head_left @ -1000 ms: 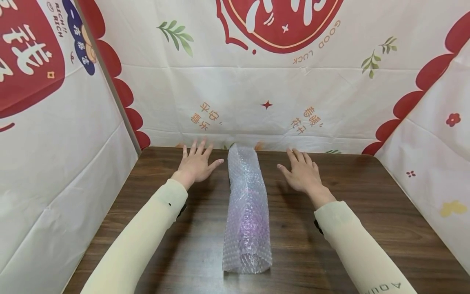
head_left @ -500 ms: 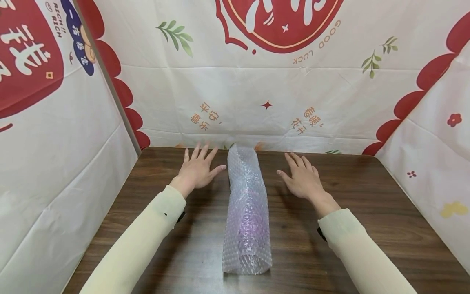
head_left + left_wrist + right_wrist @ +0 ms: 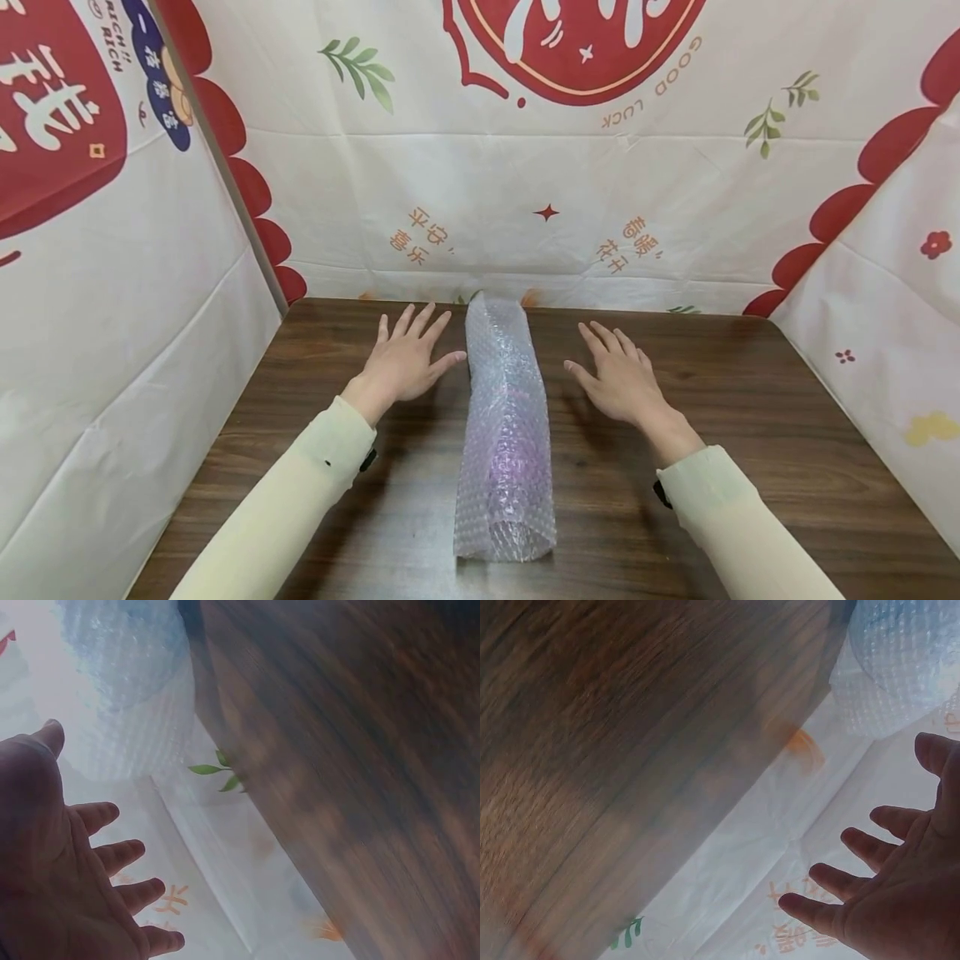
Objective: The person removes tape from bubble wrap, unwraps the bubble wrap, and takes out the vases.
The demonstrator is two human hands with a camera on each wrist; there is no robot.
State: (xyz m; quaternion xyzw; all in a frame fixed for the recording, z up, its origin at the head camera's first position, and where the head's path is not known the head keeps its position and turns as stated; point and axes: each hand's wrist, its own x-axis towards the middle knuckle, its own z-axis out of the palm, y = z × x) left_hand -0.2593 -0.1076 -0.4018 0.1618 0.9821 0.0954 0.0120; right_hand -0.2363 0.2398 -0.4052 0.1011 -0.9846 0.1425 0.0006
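Note:
A long bundle of clear bubble wrap [image 3: 506, 425] lies lengthwise down the middle of the table, bluish at its far end and purple nearer me. What is inside it cannot be made out. To its left hovers my left hand [image 3: 401, 362], fingers spread and palm down, the thumb tip close to the wrap. My right hand [image 3: 618, 379] hangs on the other side, farther from the wrap, its fingers straight and parted. Neither hand holds anything. In the wrist views, the bubble wrap [image 3: 112, 682] shows beyond the left thumb and the wrap's end [image 3: 900, 675] beyond the right thumb.
The dark wood-grain table [image 3: 720, 400] carries the bundle. A white printed cloth [image 3: 480, 200] hangs along the table's back edge. Similar cloth walls rise at the left [image 3: 172, 350] and the right [image 3: 885, 333]. The bundle's far end reaches the back edge.
Both hands have drawn back slightly toward me, away from the back cloth. The left hand has also shifted a little right, closer to the wrap. The bundle has stayed in place.

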